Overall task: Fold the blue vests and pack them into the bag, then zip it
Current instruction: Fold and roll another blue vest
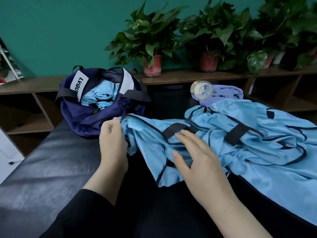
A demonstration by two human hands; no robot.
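A pile of light blue vests (248, 143) with black trim and black straps lies crumpled across the right of the dark padded surface (51, 160). My left hand (112, 140) pinches the left corner of the nearest vest (151, 152) between thumb and fingers. Over the same vest, my right hand (197, 158) has its fingers spread and straight, touching the fabric. The navy bag (82, 115) stands unzipped at the back left, with several rolled blue vests (101, 97) inside it.
A clear bottle (201, 90) lies on a purple cloth (226, 94) behind the vest pile. Potted plants (151, 45) line a wooden shelf (180, 77) along the green wall. The padded surface's left edge drops toward a white floor area (8, 152).
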